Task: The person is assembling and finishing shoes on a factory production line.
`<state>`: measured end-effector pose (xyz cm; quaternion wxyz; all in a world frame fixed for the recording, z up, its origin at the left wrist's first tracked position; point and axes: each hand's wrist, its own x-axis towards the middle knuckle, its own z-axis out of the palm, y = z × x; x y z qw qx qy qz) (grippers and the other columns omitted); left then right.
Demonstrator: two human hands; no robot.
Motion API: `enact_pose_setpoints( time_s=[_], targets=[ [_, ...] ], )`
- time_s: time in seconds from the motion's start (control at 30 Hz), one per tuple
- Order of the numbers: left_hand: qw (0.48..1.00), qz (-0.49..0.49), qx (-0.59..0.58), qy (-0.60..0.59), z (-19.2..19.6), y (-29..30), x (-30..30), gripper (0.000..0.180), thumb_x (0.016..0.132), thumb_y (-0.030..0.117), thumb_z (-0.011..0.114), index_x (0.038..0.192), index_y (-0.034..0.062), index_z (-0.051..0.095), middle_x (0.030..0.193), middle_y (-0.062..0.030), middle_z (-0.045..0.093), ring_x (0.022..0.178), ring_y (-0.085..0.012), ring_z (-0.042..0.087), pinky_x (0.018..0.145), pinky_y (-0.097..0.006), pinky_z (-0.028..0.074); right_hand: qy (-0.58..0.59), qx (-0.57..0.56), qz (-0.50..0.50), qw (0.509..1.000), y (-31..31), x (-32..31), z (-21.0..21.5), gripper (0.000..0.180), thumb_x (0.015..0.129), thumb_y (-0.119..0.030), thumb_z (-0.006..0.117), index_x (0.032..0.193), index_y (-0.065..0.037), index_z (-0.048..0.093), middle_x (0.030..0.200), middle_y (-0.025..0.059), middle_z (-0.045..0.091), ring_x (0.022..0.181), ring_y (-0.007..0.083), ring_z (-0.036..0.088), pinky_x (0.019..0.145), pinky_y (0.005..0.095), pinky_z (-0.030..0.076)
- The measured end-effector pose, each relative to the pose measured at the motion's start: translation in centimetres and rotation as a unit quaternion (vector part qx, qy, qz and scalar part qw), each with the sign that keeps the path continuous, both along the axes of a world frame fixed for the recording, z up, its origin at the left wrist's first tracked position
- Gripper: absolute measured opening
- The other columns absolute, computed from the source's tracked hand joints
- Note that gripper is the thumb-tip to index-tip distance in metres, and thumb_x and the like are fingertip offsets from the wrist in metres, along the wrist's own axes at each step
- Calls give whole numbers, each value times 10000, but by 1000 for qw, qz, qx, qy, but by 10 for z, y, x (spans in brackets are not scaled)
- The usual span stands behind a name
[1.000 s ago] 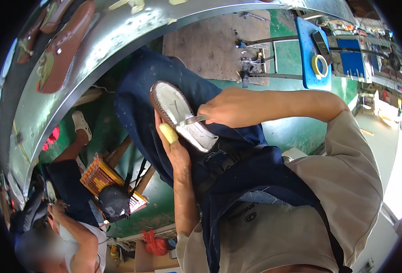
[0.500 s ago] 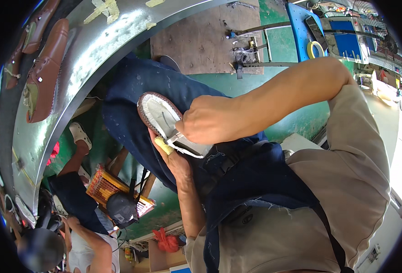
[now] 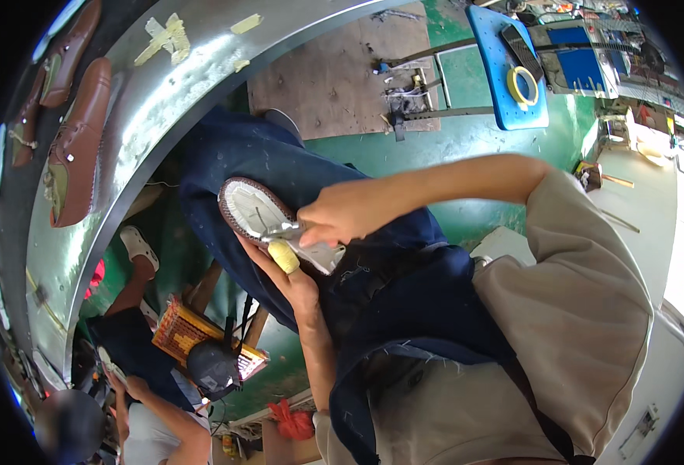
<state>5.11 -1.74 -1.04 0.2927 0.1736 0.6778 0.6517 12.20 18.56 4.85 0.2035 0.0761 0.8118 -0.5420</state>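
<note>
Centrally, a brown shoe (image 3: 241, 203) lies on a person's lap of dark navy cloth (image 3: 404, 310), its pale, stitch-edged face turned up between the fingers of two bare hands. The left hand (image 3: 299, 288) cradles it from the near left side, fingers wrapped along its edge and partly hidden, the thumb, in a yellow cover (image 3: 283, 256), lying by the rim. The right hand (image 3: 338, 213) comes in from the right, slightly blurred, its fingers curled tightly around a metal tool (image 3: 281, 231) that points left from them across the shoe's pale face. Well to the left of the left fingers, brown shoes (image 3: 81, 147) sit on a shiny metal bench (image 3: 148, 124). Far beyond the right fingers, up and to the right, a blue stool (image 3: 495, 91) bears a phone (image 3: 520, 50) and a roll of tape (image 3: 534, 91).
</note>
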Motion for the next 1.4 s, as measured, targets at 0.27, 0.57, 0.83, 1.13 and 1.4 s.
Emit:
enact_pose_setpoints(
  time_s=[0.27, 0.57, 0.83, 1.13, 1.4],
  targets=[
    [996, -54, 1, 65, -4, 4, 3, 866, 1031, 229, 542, 1629, -9, -37, 1690, -222, 110, 1535, -310, 228, 1244, -402, 190, 308, 122, -19, 943, 5, -7, 39, 354, 1046, -386, 548, 988, -36, 547, 802, 172, 663, 736, 383, 671, 616, 474, 508],
    [994, -104, -29, -29, 11, -6, -1, 1300, 822, 50, 817, 1621, 119, -206, 1638, -222, 225, 1408, -261, 406, 1131, -393, 394, 312, 162, 73, 933, -1, -10, 43, 261, 1016, -345, 587, 1003, -84, 585, 845, 84, 664, 757, 315, 690, 620, 425, 529],
    [958, -2, 121, -262, 2, 4, -15, 841, 1052, 294, 588, 1667, 143, 34, 1632, -124, 321, 1450, -240, 383, 1192, -415, 337, -32, 99, 110, 988, 25, -26, 34, 381, 1072, -414, 486, 1111, -42, 553, 914, 160, 695, 755, 341, 685, 625, 450, 522],
    [920, 41, 60, -385, 15, 21, -30, 737, 1079, 608, 320, 1499, 16, 451, 1471, -117, 547, 1357, -250, 507, 1161, -405, 371, -76, 27, 38, 996, 0, -22, 26, 451, 1090, -459, 438, 1090, -16, 521, 778, 141, 683, 700, 298, 687, 648, 471, 511],
    [954, 51, -57, -289, -10, 12, -45, 464, 1112, 233, 383, 1533, 38, 396, 1410, -122, 565, 1276, -219, 559, 1099, -358, 429, 11, -149, -203, 968, -53, 5, 1, 316, 1100, -328, 465, 1032, -23, 513, 669, 128, 665, 593, 308, 682, 565, 424, 504]
  ],
)
